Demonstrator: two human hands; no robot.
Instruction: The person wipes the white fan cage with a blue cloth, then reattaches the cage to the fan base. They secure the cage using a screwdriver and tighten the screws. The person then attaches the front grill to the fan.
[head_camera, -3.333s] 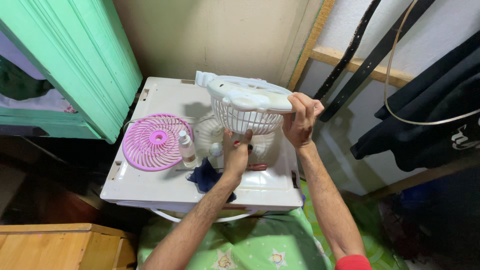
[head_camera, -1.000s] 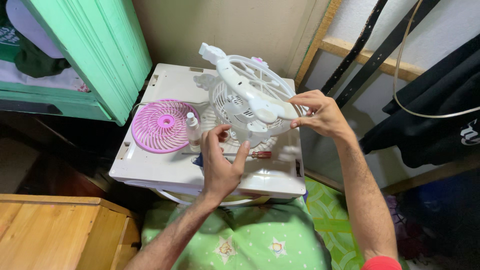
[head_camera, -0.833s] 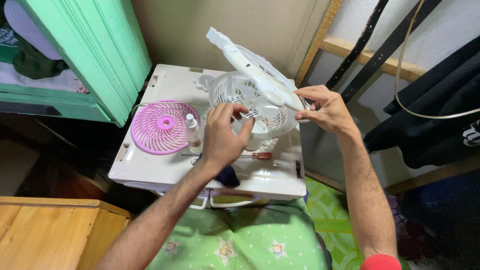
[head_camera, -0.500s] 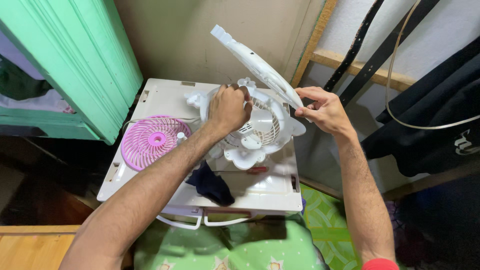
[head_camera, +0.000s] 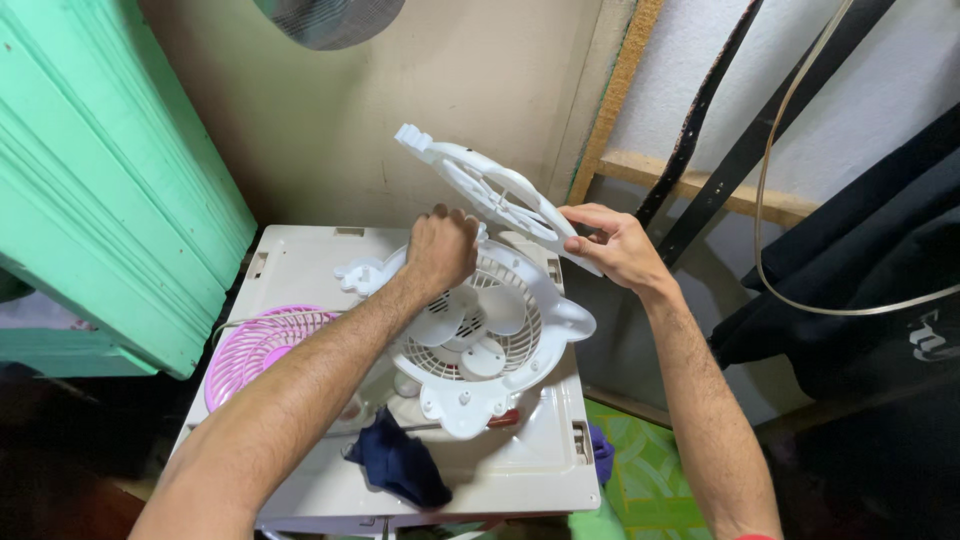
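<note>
beige wall (head_camera: 470, 90); green shutter (head_camera: 90, 200); dark hanging clothes (head_camera: 860, 270)

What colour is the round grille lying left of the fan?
Pink-purple grille, seen best in the head view.

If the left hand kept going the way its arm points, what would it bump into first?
Probably the tilted white stand frame just beyond the left hand, which grips the white fan body's top rim. Behind that is the beige wall; depth is unclear.
</note>
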